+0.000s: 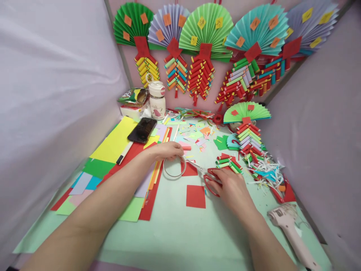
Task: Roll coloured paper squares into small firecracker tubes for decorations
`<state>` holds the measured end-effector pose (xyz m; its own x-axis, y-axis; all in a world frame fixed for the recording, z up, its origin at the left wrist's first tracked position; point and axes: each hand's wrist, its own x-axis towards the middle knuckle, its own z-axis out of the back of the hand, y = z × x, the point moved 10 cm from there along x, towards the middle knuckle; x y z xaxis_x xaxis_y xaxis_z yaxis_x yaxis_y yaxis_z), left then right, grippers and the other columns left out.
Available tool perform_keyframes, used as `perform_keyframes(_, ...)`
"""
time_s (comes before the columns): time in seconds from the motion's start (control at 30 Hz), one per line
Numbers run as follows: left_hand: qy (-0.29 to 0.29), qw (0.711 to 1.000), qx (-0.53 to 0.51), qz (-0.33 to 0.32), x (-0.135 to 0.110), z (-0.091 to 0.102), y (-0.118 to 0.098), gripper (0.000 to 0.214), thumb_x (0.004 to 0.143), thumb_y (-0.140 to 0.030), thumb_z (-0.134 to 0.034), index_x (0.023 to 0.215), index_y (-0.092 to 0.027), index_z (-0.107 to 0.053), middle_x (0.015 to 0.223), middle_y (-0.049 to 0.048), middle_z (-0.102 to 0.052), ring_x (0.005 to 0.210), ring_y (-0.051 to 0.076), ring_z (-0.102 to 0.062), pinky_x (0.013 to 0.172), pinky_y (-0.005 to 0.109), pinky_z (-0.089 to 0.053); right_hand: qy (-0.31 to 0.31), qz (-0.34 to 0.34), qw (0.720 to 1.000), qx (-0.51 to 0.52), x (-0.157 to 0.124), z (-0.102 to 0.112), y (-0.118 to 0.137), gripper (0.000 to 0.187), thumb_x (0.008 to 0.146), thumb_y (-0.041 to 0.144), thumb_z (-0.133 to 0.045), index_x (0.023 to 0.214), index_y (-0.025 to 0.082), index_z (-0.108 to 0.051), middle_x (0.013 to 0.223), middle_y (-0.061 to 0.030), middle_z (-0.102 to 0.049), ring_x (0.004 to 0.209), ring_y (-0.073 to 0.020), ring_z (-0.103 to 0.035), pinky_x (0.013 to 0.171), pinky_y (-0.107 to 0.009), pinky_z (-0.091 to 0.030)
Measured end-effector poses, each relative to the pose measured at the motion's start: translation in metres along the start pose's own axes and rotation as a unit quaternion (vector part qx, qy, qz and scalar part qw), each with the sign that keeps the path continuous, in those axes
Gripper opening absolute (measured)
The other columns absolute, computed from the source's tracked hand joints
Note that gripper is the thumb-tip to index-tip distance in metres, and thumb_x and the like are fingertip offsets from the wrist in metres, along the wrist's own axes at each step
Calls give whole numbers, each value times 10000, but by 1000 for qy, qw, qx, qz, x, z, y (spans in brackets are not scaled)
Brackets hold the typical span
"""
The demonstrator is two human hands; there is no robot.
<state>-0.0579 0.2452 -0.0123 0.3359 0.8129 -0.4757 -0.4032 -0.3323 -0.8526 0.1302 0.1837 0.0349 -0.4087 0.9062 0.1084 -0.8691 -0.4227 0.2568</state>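
Observation:
My left hand (166, 150) is curled, palm down, over the top edge of a clear tape roll (174, 167) lying on the green table (180, 233); its fingertips pinch near a small red paper roll (186, 148). My right hand (229, 188) rests on the red handles of a pair of scissors (207, 177), whose blades point left toward a red paper piece (189, 169). A red paper square (195, 196) lies just left of that hand. A bundle of red and green paper rolls (227, 162) sits just beyond the scissors.
Coloured paper sheets (113, 165) and a black phone (141, 130) lie at the left. A cup (157, 99) stands at the back. A glue gun (290, 229) lies near right. Paper fans with firecracker strings (205, 41) hang on the back wall. Scraps (265, 169) litter the right.

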Motion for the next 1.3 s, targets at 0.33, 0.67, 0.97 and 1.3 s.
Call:
perform_keyframes(0.33, 165, 978, -127, -29, -1, -22, 10, 253, 685, -320, -714, 728, -160, -522, 496, -89, -285, 421, 30, -193, 418, 205, -103, -20, -102, 990, -94, 78, 5, -13, 302, 884, 395, -501, 1023, 134, -561, 873, -135, -677, 788, -247, -634, 641, -296, -362)
perform_keyframes(0.67, 200, 955, -208, -63, 3, -19, 16, 167, 734, -239, -691, 784, -142, -565, 491, -87, -288, 418, 20, -201, 404, 161, -141, -99, 52, 992, -56, 92, -16, 41, 274, 909, 167, -406, 1095, 130, -604, 1129, -136, -565, 1053, -227, -500, 901, -345, -372)
perform_keyframes(0.97, 188, 944, -262, -69, 4, -9, 16, 153, 743, -229, -692, 765, -135, -573, 513, -88, -274, 415, 10, -179, 385, 138, -122, 1, 132, 988, -78, 47, -45, 86, 292, 923, 180, -401, 1140, 212, -594, 1025, -78, -585, 936, -195, -512, 798, -314, -364)
perform_keyframes(1.3, 146, 955, -249, -70, 3, -5, 11, 181, 732, -234, -702, 771, -127, -561, 527, -87, -285, 427, 7, -195, 406, 153, -111, -17, 130, 990, -56, 39, -37, 88, 268, 906, 238, -435, 1126, 237, -589, 1108, -74, -580, 1005, -210, -512, 825, -337, -357)
